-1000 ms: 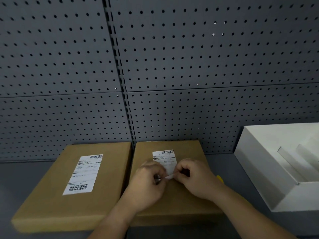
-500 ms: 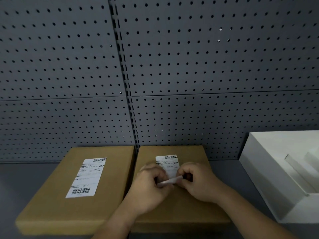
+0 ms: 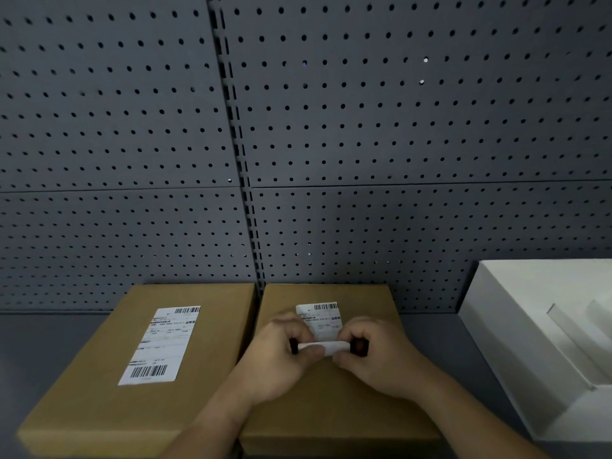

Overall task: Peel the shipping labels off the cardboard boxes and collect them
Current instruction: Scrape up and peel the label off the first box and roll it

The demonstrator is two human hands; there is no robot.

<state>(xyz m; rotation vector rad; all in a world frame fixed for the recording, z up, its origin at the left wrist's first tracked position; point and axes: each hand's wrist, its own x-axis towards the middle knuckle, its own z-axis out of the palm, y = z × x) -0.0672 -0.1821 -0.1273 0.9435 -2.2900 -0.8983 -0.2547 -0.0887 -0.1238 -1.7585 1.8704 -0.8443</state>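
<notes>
Both the left hand [image 3: 278, 356] and the right hand [image 3: 374, 356] pinched the rolled-up near edge of the label [image 3: 319, 321] on the right box [image 3: 334, 402], against the surface's back edge.

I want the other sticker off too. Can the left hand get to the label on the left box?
Probably yes, once free. The left hand now pinches the right box's label; the left label lies uncovered close beside it.

The two cardboard boxes, the left box [image 3: 99, 385] and the right box [image 3: 361, 303], are plain brown, and each label [image 3: 161, 344] is white with black barcode stripes and small black text. The far wall panel [image 3: 397, 127] is dark grey with regular rows of black round holes, the table [image 3: 43, 339] is grey, and the open box on the right [image 3: 506, 326] is plain white.
</notes>
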